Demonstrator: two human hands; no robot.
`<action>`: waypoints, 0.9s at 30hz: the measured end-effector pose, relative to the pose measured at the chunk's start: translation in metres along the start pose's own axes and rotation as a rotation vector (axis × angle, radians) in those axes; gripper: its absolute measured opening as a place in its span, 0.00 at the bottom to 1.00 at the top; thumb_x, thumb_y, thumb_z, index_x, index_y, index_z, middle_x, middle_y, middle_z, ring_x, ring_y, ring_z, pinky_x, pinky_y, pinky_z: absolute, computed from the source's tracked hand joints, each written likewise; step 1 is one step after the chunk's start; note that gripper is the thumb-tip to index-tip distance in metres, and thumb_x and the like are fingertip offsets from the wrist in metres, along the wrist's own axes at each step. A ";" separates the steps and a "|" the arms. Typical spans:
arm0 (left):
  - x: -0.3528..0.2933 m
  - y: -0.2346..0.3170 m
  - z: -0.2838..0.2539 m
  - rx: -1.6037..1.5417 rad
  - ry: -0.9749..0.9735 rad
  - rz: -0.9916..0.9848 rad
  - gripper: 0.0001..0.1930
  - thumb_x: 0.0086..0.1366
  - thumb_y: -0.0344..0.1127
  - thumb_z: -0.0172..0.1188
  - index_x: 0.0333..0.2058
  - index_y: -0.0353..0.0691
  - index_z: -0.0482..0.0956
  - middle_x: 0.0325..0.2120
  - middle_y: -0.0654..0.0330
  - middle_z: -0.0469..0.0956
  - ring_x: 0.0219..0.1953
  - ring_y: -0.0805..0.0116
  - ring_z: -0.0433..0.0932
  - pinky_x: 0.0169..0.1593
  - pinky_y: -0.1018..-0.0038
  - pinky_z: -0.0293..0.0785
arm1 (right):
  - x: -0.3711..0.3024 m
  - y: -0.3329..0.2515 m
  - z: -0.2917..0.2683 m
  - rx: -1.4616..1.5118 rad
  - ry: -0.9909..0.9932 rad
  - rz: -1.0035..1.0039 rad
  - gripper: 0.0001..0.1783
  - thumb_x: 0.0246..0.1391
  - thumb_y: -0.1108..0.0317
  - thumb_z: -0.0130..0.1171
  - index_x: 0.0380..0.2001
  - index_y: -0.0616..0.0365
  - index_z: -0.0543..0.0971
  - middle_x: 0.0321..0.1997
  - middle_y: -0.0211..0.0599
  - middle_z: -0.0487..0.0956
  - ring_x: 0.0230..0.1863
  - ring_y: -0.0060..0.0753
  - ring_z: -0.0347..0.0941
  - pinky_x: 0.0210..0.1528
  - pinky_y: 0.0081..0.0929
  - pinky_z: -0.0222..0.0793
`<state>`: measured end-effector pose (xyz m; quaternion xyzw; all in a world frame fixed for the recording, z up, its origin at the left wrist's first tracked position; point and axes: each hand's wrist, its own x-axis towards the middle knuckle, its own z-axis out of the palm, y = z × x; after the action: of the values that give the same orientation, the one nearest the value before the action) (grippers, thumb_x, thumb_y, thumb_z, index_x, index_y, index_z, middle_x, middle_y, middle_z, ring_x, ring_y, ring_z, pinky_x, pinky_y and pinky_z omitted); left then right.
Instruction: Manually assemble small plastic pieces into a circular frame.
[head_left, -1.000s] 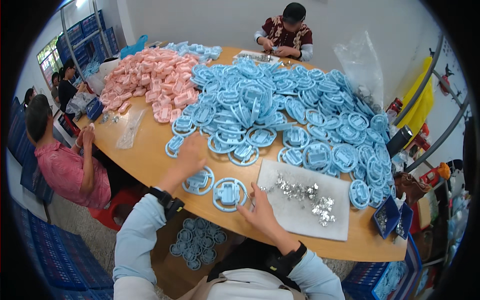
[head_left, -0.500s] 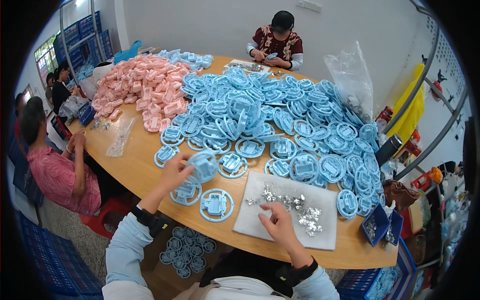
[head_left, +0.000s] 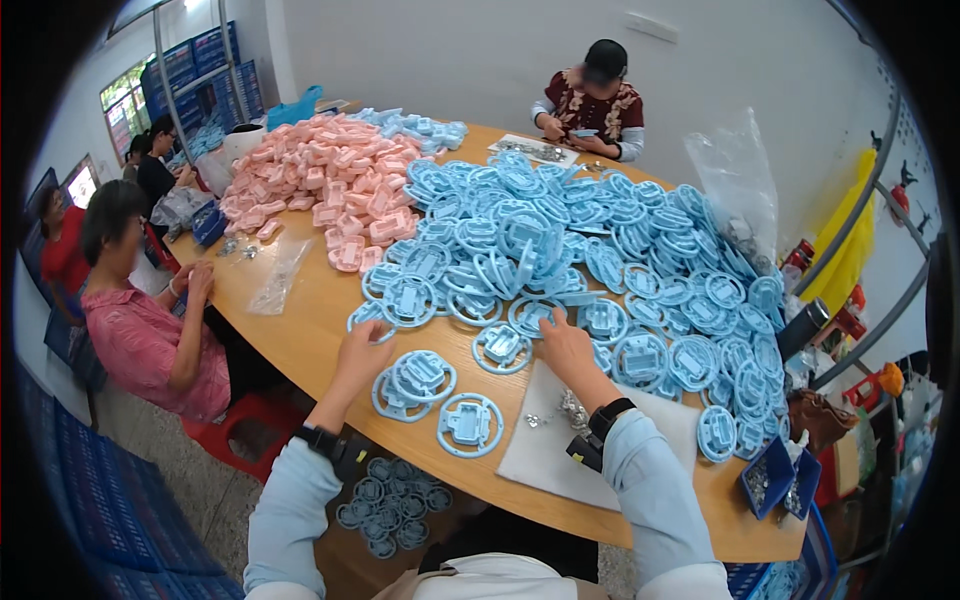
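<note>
My left hand (head_left: pixel 362 352) is at the near left edge of the blue pile, its fingers closed on the rim of a blue round plastic part (head_left: pixel 368 314). To the right, my right hand (head_left: pixel 570 350) has its fingertips pinched at the rim of another blue round plastic part (head_left: pixel 526 316). Between my hands a similar part (head_left: pixel 502 347) lies flat. Nearer to me, one blue part (head_left: pixel 420 375) rests overlapping another, with a single part (head_left: pixel 469 425) beside them. Small shiny metal pieces (head_left: pixel 573 410) sit on a white pad (head_left: pixel 545 462), partly hidden by my right forearm.
A large blue heap (head_left: pixel 600 235) and a pink heap (head_left: pixel 320 170) cover the table (head_left: pixel 330 340). Blue bins (head_left: pixel 765 475) stand at the right edge, near a dark bottle (head_left: pixel 803 328). Co-workers sit across (head_left: pixel 592 105) and at left (head_left: pixel 150 320). More blue parts lie below the table.
My left hand has let go of the blue part, which now overlaps another, and moved to the pile's edge. My right hand has left the metal pieces and reached forward. The view has shifted.
</note>
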<state>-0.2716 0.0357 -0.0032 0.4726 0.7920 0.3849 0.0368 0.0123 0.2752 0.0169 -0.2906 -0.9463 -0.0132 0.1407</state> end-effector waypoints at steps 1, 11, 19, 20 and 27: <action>0.011 0.008 0.000 0.110 0.081 0.098 0.26 0.50 0.32 0.65 0.49 0.36 0.68 0.40 0.52 0.75 0.38 0.57 0.77 0.41 0.68 0.74 | 0.005 0.002 0.011 -0.026 -0.043 -0.017 0.08 0.42 0.74 0.56 0.30 0.58 0.74 0.43 0.45 0.73 0.28 0.50 0.77 0.27 0.39 0.73; 0.072 0.008 0.016 0.578 -0.017 0.405 0.14 0.52 0.31 0.57 0.39 0.40 0.76 0.34 0.53 0.77 0.39 0.54 0.76 0.42 0.59 0.70 | -0.045 -0.055 -0.030 1.514 -0.106 0.571 0.09 0.52 0.66 0.59 0.24 0.60 0.76 0.12 0.20 0.64 0.13 0.15 0.59 0.16 0.17 0.50; 0.001 0.070 -0.009 -0.768 -0.064 -0.247 0.10 0.66 0.37 0.52 0.39 0.37 0.77 0.24 0.66 0.77 0.21 0.78 0.73 0.23 0.80 0.70 | -0.082 -0.073 -0.033 1.856 -0.241 0.758 0.08 0.54 0.65 0.59 0.25 0.56 0.75 0.14 0.21 0.66 0.12 0.12 0.55 0.14 0.14 0.45; -0.011 0.077 -0.009 -0.848 -0.086 -0.300 0.11 0.66 0.37 0.52 0.39 0.37 0.77 0.24 0.67 0.76 0.21 0.81 0.73 0.23 0.82 0.70 | -0.088 -0.073 -0.033 1.879 -0.239 0.761 0.08 0.54 0.65 0.59 0.25 0.56 0.75 0.14 0.21 0.66 0.12 0.12 0.55 0.14 0.14 0.46; -0.039 0.056 0.014 -0.436 -0.025 -0.175 0.16 0.61 0.32 0.57 0.47 0.32 0.72 0.32 0.59 0.77 0.32 0.68 0.76 0.36 0.74 0.72 | -0.124 -0.072 -0.053 1.849 -0.100 0.711 0.08 0.56 0.64 0.57 0.28 0.57 0.74 0.15 0.21 0.67 0.12 0.11 0.55 0.13 0.14 0.45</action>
<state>-0.2037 0.0281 0.0113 0.3878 0.7276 0.5362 0.1811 0.0835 0.1419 0.0376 -0.3337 -0.4466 0.7858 0.2678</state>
